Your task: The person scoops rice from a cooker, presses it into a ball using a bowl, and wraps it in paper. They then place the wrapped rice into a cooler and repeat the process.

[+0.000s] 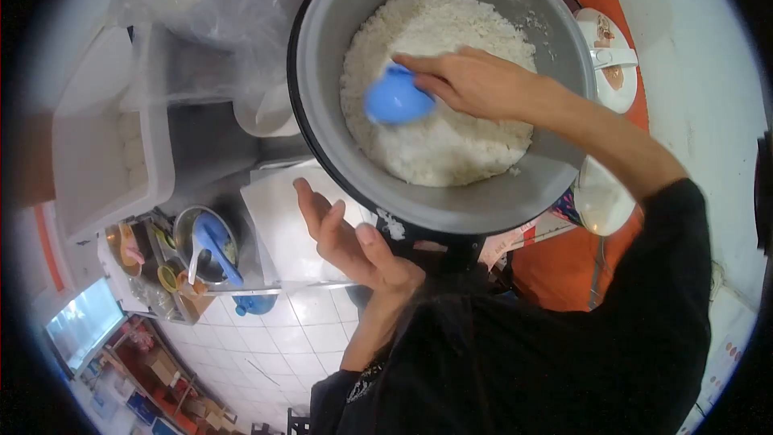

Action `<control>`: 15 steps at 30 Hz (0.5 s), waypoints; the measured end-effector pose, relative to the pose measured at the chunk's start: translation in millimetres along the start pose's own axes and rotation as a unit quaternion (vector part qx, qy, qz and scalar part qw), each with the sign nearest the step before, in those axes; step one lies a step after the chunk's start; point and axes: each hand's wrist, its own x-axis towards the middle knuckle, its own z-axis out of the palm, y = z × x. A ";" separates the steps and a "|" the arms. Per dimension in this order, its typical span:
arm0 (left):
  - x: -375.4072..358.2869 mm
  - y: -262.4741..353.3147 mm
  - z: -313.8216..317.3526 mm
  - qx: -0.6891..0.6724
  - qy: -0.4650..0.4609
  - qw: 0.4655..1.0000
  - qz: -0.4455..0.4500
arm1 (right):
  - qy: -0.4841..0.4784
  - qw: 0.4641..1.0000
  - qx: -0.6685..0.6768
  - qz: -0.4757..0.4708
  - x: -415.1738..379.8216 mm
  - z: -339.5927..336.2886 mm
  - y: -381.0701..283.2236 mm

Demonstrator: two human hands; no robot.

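A large round grey pot [318,56] holds white rice [451,145]. Over the rice, my right hand [475,84] reaches in from the right, its fingers closed on a blue scoop [398,97], whose rounded bowl is slightly blurred. My left hand [354,250] is below the pot's lower left rim with its fingers apart, palm up and holding nothing. Beneath it and to its left lie white sheets [282,221]. Some rice sticks to the black edge under the pot's rim.
On the left are a white bin [161,145], a plastic bag [217,16] and a metal bowl [212,243] with blue and white utensils. A white lidded container [604,193] sits right of the pot on orange cloth [547,274]. Shelves [165,370] stand at the lower left.
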 end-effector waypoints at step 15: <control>1.8 -0.9 4.4 -0.033 0.019 0.999 0.007 | -0.098 0.995 0.019 0.031 -58.6 26.7 17.8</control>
